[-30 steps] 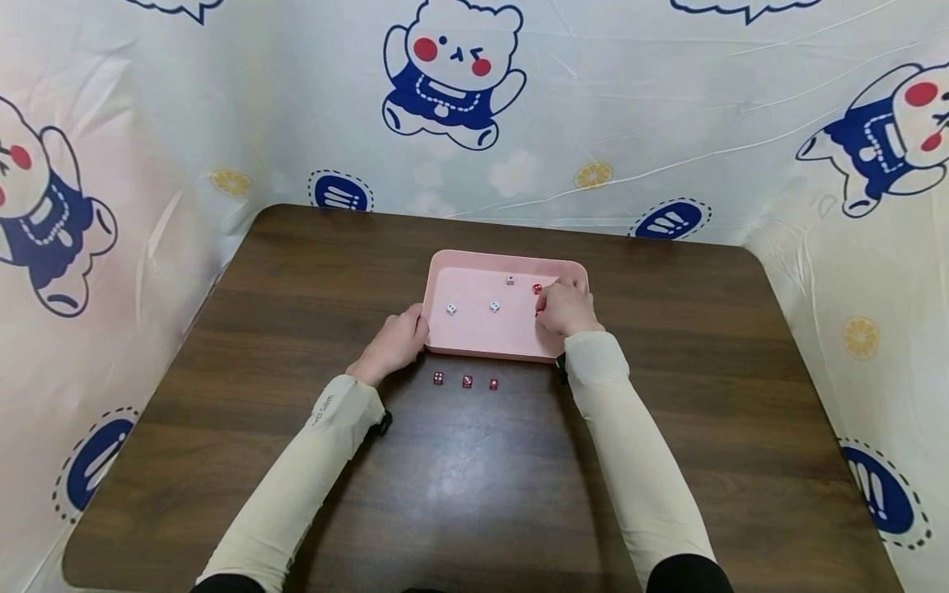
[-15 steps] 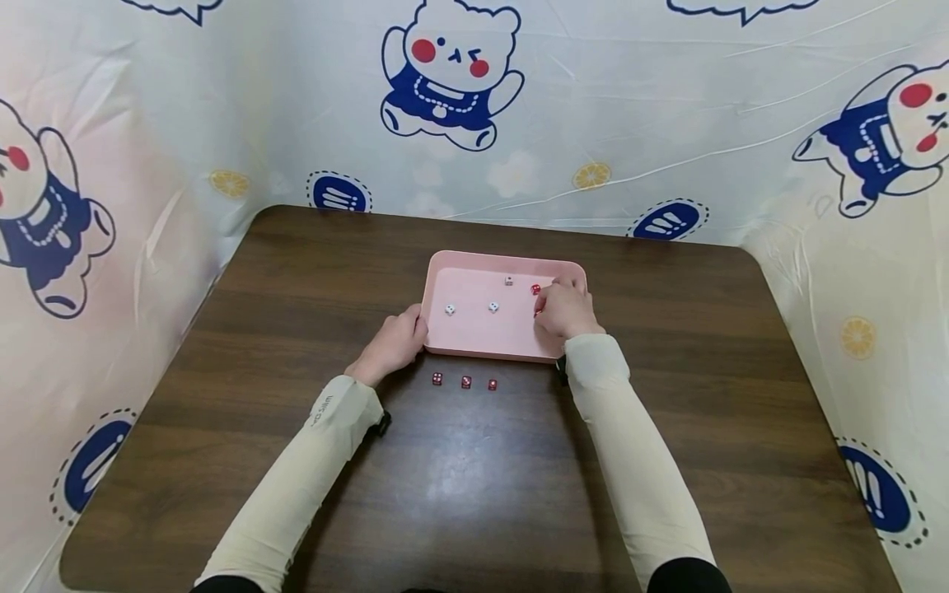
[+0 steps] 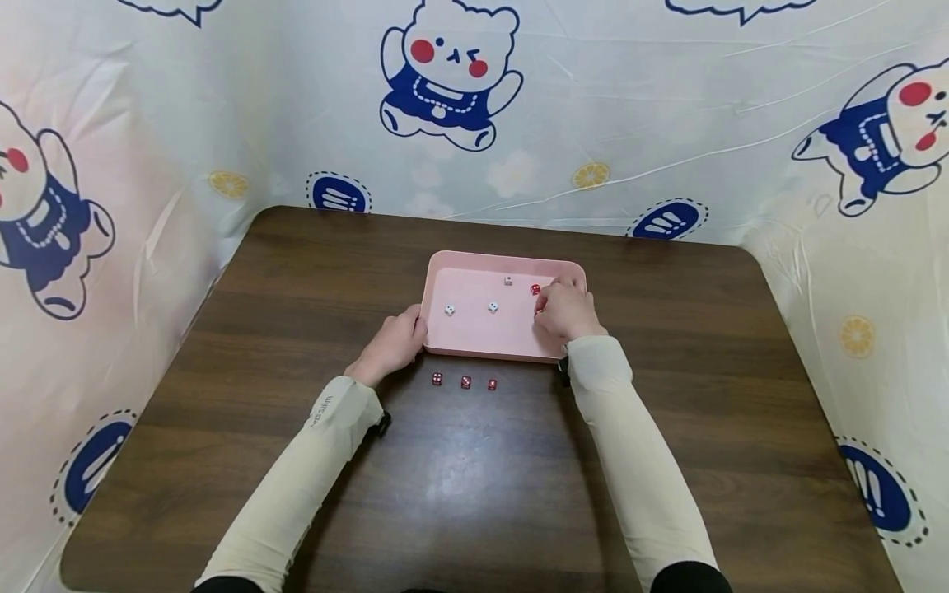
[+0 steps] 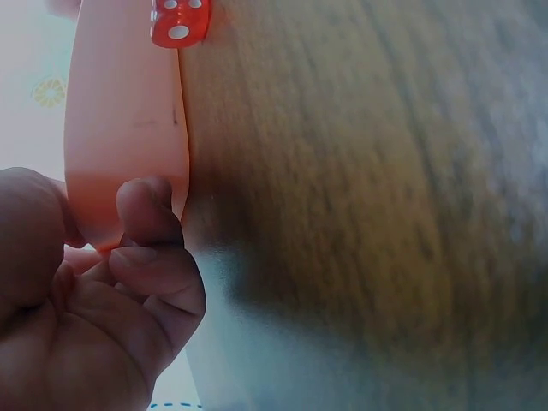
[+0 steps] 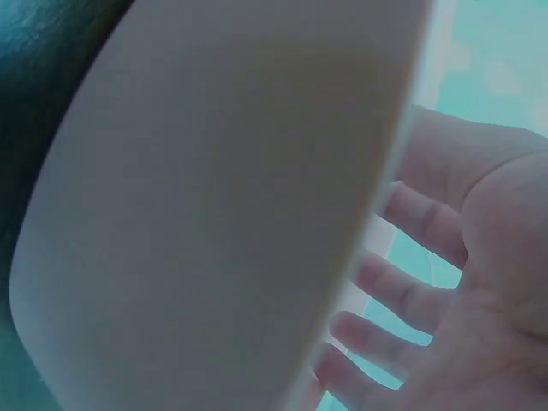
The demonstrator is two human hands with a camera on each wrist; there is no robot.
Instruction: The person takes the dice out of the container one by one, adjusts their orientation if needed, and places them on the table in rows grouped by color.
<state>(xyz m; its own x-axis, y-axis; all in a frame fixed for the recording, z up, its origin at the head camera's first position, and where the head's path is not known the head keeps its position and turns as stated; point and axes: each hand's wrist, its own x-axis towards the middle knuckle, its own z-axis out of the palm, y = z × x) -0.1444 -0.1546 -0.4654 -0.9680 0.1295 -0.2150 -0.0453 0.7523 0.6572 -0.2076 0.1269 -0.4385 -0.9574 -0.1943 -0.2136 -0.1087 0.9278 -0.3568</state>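
Observation:
A shallow pink tray (image 3: 485,357) lies on the table. At its left front corner my left hand (image 3: 390,342) grips the wall, thumb on one side and curled fingers beneath, as the left wrist view shows of the tray wall (image 4: 128,111). My right hand (image 3: 569,311) reaches over the tray's right side, pinching a red die (image 3: 538,312) mostly covered by the fingers. In the right wrist view the tray wall (image 5: 197,214) hides the fingertips. Just behind them sits another red die (image 3: 535,289). Three white dice, one of them in the middle (image 3: 493,307), are spread across the tray.
In front of the tray, three red dice stand in a row on the brown wooden table (image 3: 445,511), the middle die (image 3: 465,382) among them. A printed curtain (image 3: 296,99) encloses the table's back and sides.

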